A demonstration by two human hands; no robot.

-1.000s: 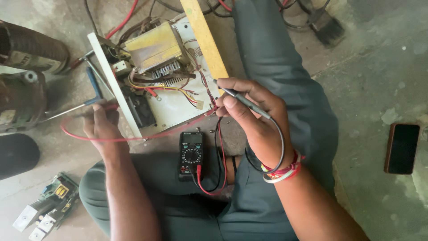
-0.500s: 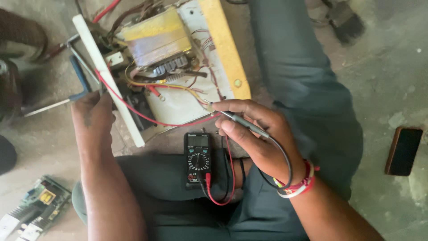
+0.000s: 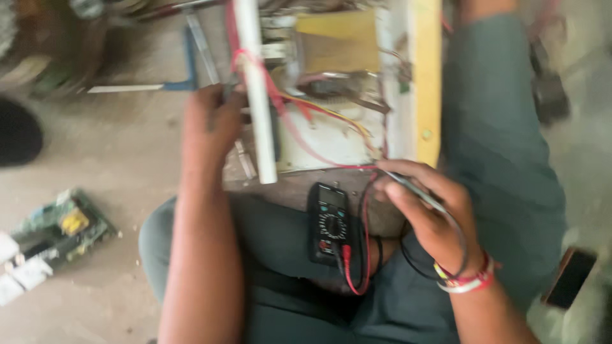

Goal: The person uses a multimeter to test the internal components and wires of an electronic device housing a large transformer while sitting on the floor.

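My right hand [image 3: 428,220] is closed around a thin meter probe [image 3: 414,191], held like a pen with its tip pointing toward the lower edge of the open electrical unit [image 3: 331,137] in front of my knees. The probe looks light and stiff, best gripped on its insulated barrel, well back from the metal tip; its lead is soft and loops loosely round my wrist down to the black multimeter [image 3: 329,223], which rests on my lap just left of that hand. My left hand [image 3: 213,121] is curled at the white side panel [image 3: 256,95] of the unit; the picture is blurred, so I cannot tell whether it pinches the other probe or just the red lead [image 3: 299,137] that runs across the board from there. The unit itself I judge heavy and rigid, with fragile wiring inside, so the frame and the yellow bar [image 3: 426,76] are the safer places to hold. A green circuit board [image 3: 60,226] lies on the floor well to my left, a dark phone [image 3: 569,278] to my right.
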